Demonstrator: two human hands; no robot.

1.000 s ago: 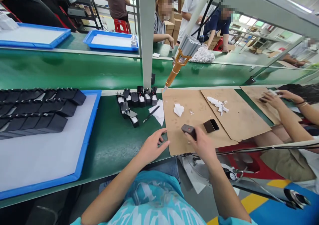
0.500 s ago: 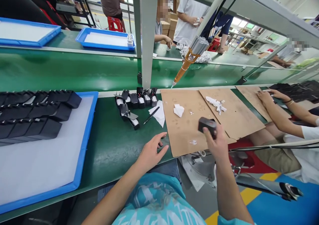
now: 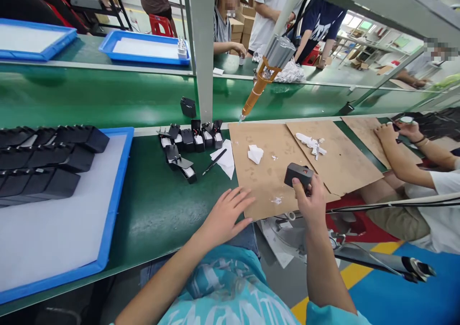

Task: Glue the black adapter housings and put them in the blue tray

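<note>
Held up over the brown cardboard (image 3: 268,143) is a small black box (image 3: 298,173), gripped between the thumb and fingers of my right hand (image 3: 312,198). My left hand (image 3: 224,214) has its fingers stretched out, palm down, near the cardboard's left edge, with nothing in it. Beyond that hand, a black pen (image 3: 214,161) lies partly on a white paper (image 3: 227,159). Several small black boxes (image 3: 187,140) with raised lids and white insides stand farther back on the green bench. A crumpled white wipe (image 3: 255,154) rests on the cardboard.
A large blue tray (image 3: 120,191) with rows of black cases (image 3: 53,157) sits at the left. An orange-tipped tool (image 3: 257,92) hangs above the bench near a grey post (image 3: 200,52). At the right, a co-worker's hands (image 3: 398,131) hold something dark.
My left hand has opened flatter and shifted slightly right. The black box has turned a little in my right hand. The whole view has shifted slightly.
</note>
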